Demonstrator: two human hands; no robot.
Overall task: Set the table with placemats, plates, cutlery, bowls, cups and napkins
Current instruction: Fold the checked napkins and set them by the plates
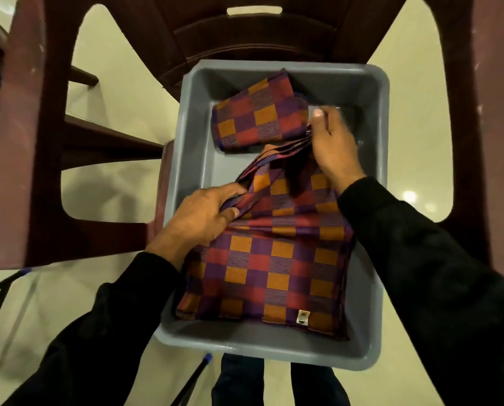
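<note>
A grey plastic tub (pixel 192 159) sits on a maroon plastic chair and holds checked purple, red and orange cloths. A stack of these cloths (pixel 271 273) fills the near half of the tub. My left hand (pixel 206 215) pinches the stack's upper left edge, bunching the fabric. My right hand (pixel 332 142) pinches the far corner of the top cloth and holds it raised. A smaller folded cloth of the same pattern (pixel 259 115) lies at the far end of the tub.
The maroon chair (pixel 25 142) surrounds the tub, its armrests on both sides and its backrest beyond. Pale glossy floor (pixel 113 68) shows through the chair's gaps. Thin black legs with blue tips (pixel 198 373) stand at the lower left.
</note>
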